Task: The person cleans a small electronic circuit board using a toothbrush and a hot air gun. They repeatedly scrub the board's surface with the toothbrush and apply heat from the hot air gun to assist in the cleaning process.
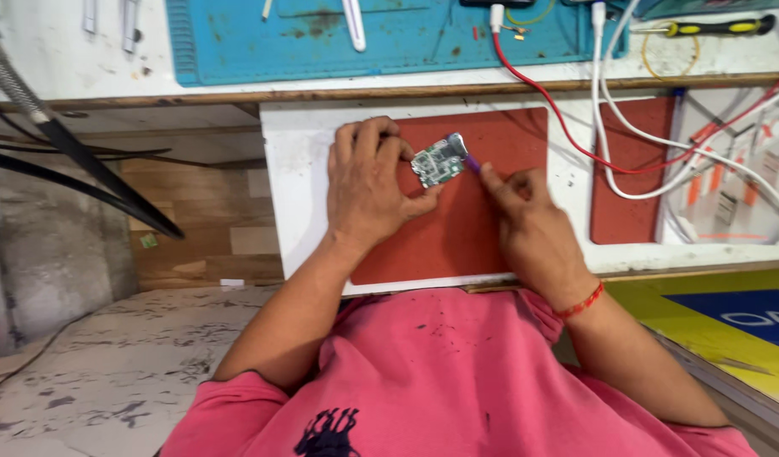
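left hand [368, 186] holds circuit board [437, 161], right hand [525, 211] probing.

A flat brick-red rubber work mat [483, 228] lies on a white board [301, 178]. Above the mat's middle sits a small green circuit board with silvery metal patches [438, 161], and a thin purple tool tip [472, 166] shows just right of it. Right of the mat lies a second brick-red rubber mat [631, 195], crossed by a red wire [567, 135] and white cables [614, 127]. Beyond the mat, a turquoise-blue silicone repair mat with dark stains [389, 38] spreads out, and a yellow-and-black-handled screwdriver [720, 28] lies to its right. Below the mat shows a pink shirt with a dark navy print [440, 381]. A red thread band [580, 303] circles the wrist at the mat's lower right.
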